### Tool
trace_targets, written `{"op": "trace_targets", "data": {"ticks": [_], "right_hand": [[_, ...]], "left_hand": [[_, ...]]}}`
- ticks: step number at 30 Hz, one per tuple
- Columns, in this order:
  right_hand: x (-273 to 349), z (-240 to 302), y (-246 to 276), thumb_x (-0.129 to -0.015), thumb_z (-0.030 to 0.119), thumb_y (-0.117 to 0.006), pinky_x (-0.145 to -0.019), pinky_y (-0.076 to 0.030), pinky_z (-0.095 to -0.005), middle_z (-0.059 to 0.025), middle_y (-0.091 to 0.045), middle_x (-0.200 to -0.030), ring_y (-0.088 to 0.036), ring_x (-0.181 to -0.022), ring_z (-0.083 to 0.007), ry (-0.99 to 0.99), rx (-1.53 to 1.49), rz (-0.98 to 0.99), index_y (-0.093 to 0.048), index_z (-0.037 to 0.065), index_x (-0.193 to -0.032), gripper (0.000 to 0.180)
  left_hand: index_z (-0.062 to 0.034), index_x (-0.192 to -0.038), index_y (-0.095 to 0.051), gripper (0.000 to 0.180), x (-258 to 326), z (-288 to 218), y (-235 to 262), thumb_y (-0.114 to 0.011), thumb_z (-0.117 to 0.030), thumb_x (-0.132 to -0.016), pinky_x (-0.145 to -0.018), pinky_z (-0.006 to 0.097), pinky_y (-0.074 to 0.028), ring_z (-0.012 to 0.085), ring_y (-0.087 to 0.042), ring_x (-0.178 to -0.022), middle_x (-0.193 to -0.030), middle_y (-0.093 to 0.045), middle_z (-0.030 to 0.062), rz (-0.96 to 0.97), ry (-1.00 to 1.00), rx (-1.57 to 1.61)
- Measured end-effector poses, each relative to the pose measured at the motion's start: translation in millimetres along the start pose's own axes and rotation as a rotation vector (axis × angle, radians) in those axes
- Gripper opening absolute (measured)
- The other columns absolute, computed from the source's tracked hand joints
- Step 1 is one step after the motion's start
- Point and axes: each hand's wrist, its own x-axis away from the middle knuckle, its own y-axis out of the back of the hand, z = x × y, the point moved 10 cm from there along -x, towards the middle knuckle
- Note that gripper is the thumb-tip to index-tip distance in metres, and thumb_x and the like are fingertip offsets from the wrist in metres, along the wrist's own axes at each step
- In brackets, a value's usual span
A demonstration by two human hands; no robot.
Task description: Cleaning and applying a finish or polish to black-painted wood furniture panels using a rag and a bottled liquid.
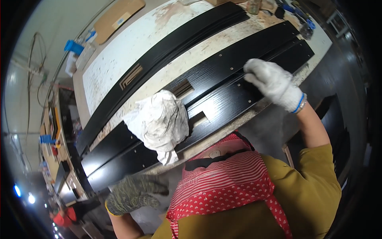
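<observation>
My right hand [274,84], in a white knit glove, is over the black wood-grained boards [217,93], its fingers curled in. Whatever they may hold is hidden. My left hand [135,194] wears a mottled green glove and hangs in front of the table's near edge. Its fingers point right, apart from the thumb, and nothing is in them. Between the hands a crumpled, smudged white cloth [163,121] lies in a heap on the boards. Rectangular cutouts [199,119] and small round metal fittings [232,68] show in the boards.
Another stack of long black boards [167,55] runs along the far side of the scuffed white table [105,81]. A brown panel [118,19] lies at the back left. Bottles and blue items [306,24] crowd the far right corner. A person in red [65,216] is farther off at left.
</observation>
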Motion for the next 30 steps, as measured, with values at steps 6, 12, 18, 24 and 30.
{"op": "trace_targets", "data": {"ticks": [6,12,18,24,30], "right_hand": [[41,-53,-13,-0.089,0.017,-0.067,-0.076,-0.049,-0.0448,-0.0174,-0.060,-0.096,-0.061,-0.089,-0.0388,-0.106,0.030,0.064,-0.056,0.002,-0.100,0.021],[48,-57,-16,-0.080,0.004,-0.070,-0.079,-0.050,-0.0433,-0.0159,-0.060,-0.096,-0.061,-0.090,-0.0369,-0.054,-0.078,0.053,-0.058,0.001,-0.105,0.028],[64,-44,4,-0.081,0.006,-0.070,-0.085,-0.050,-0.0422,-0.0160,-0.062,-0.098,-0.062,-0.094,-0.0358,-0.058,-0.026,-0.123,-0.061,0.002,-0.105,0.025],[61,11,-12,-0.081,0.009,-0.069,-0.068,-0.053,-0.0403,-0.0113,-0.063,-0.093,-0.064,-0.084,-0.0284,0.213,0.173,-0.105,-0.065,0.006,-0.095,0.016],[31,45,-74,-0.085,0.014,-0.058,-0.066,-0.056,-0.0453,-0.0200,-0.064,-0.084,-0.068,-0.073,-0.0359,-0.165,0.149,0.321,-0.065,0.004,-0.085,0.012]], "left_hand": [[-0.0057,-0.113,-0.069,0.027,50,33,-3,-0.063,-0.002,-0.087,-0.089,0.039,-0.052,0.0316,-0.067,-0.096,-0.103,-0.070,0.0139,-0.692,0.005,-0.867],[-0.0021,-0.107,-0.072,0.024,52,17,14,-0.072,-0.014,-0.086,-0.095,0.041,-0.049,0.0350,-0.065,-0.106,-0.116,-0.068,0.0174,-0.768,0.147,-0.766],[-0.0032,-0.140,-0.054,0.063,5,-8,26,-0.076,-0.018,-0.083,-0.116,0.043,-0.032,0.0334,-0.042,-0.141,-0.149,-0.048,0.0186,-0.960,-0.160,-0.642],[-0.0056,-0.148,-0.044,0.084,-115,10,44,-0.081,-0.033,-0.078,-0.116,0.046,-0.032,0.0415,-0.037,-0.141,-0.154,-0.036,0.0266,-0.785,-0.130,-0.966],[-0.0050,-0.145,-0.046,0.086,-123,29,40,-0.084,-0.035,-0.074,-0.114,0.053,-0.032,0.0446,-0.040,-0.137,-0.151,-0.039,0.0265,-0.958,-0.229,-0.915]]}}
